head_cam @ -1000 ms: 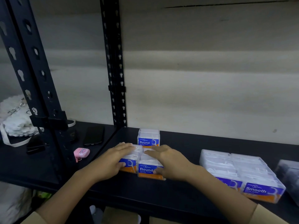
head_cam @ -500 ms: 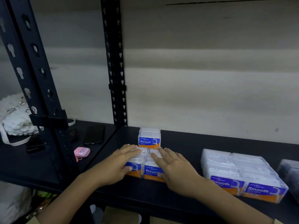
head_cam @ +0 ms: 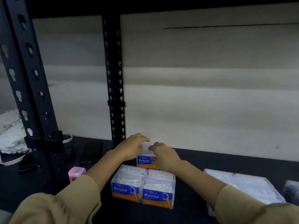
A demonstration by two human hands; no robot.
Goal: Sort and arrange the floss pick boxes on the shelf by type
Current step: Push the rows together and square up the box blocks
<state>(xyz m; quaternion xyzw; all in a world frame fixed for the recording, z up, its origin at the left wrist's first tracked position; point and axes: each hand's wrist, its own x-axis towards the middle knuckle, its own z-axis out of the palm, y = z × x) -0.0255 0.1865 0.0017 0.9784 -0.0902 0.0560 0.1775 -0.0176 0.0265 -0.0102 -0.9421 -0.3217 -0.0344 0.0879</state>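
Note:
Two clear floss pick boxes labelled "Round" stand side by side near the shelf's front edge, the left box (head_cam: 127,185) touching the right box (head_cam: 159,190). Behind them stands a stack of "Round" boxes (head_cam: 144,160). My left hand (head_cam: 132,147) grips the stack's left side and top. My right hand (head_cam: 163,156) grips its right side. A block of clear "Smooth" boxes (head_cam: 246,186) lies to the right, partly hidden by my right sleeve.
The black shelf (head_cam: 210,160) has a pale wall behind. Black perforated uprights (head_cam: 114,78) stand at the left. On the neighbouring shelf lie a dark phone (head_cam: 91,152), a pink case (head_cam: 76,172) and a white fluffy item (head_cam: 11,135). A dark box (head_cam: 292,189) sits far right.
Both hands left the two front "Round" boxes and moved back onto the rear stack. The view has moved closer and lower.

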